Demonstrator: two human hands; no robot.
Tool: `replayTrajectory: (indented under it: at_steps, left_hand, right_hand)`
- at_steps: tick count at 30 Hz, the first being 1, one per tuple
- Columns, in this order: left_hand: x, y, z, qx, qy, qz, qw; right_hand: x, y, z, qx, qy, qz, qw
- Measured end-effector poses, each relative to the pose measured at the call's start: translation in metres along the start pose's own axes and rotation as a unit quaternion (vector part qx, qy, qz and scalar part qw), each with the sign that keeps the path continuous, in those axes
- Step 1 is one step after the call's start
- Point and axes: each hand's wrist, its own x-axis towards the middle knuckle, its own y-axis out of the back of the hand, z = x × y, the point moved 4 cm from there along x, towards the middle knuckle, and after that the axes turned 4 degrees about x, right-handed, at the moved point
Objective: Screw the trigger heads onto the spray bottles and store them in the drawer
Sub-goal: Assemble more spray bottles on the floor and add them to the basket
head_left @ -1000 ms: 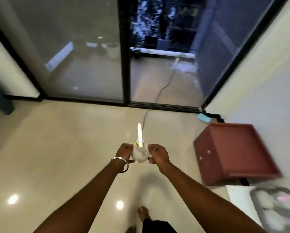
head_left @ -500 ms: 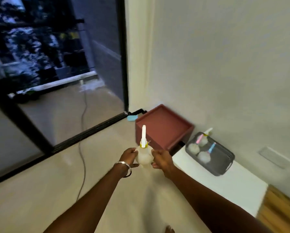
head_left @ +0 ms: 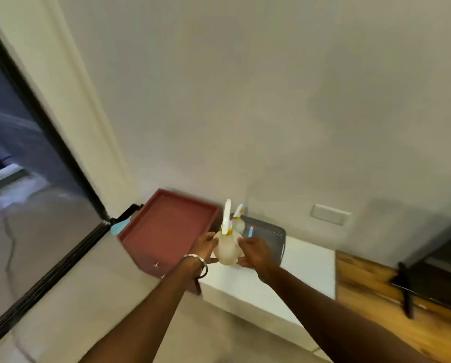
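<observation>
Both hands, left (head_left: 204, 244) and right (head_left: 255, 254), grip one bottle (head_left: 228, 248), head on. Drawer (head_left: 166, 226) open just beyond left hand, looks empty. More bottles in tray (head_left: 271, 234) past right hand. Storing barely started.

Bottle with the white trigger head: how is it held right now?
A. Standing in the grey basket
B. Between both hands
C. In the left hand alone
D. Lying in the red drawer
B: the bottle sits upright between the left hand and the right hand, one on each side, in front of the red drawer and the grey basket.
</observation>
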Motion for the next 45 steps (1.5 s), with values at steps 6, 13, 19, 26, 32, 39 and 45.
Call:
replayTrajectory:
  at_steps: [6, 13, 19, 26, 32, 39, 45]
  left_hand:
    - [0.068, -0.070, 0.042, 0.020, 0.008, -0.029, 0.999]
    - [0.167, -0.119, 0.079, 0.047, 0.025, -0.081, 0.995]
    - [0.254, -0.137, 0.098, 0.094, 0.020, -0.111, 0.989]
    - [0.326, -0.142, 0.065, 0.164, 0.032, -0.072, 0.983]
    - [0.368, -0.167, 0.013, 0.206, 0.055, -0.084, 0.973]
    - [0.404, -0.179, -0.041, 0.232, 0.102, -0.084, 0.964]
    - [0.417, -0.178, -0.077, 0.210, 0.149, -0.083, 0.963]
  right_hand:
    - [0.057, 0.066, -0.020, 0.000, -0.018, 0.084, 0.996]
    - [0.149, 0.099, -0.023, 0.052, -0.051, 0.154, 0.985]
    - [0.228, 0.099, -0.021, 0.096, -0.089, 0.189, 0.973]
    - [0.301, 0.090, 0.011, 0.115, -0.124, 0.175, 0.970]
    - [0.338, 0.090, 0.063, 0.136, -0.169, 0.165, 0.962]
    - [0.371, 0.081, 0.123, 0.152, -0.210, 0.160, 0.953]
    - [0.394, 0.070, 0.156, 0.172, -0.239, 0.156, 0.943]
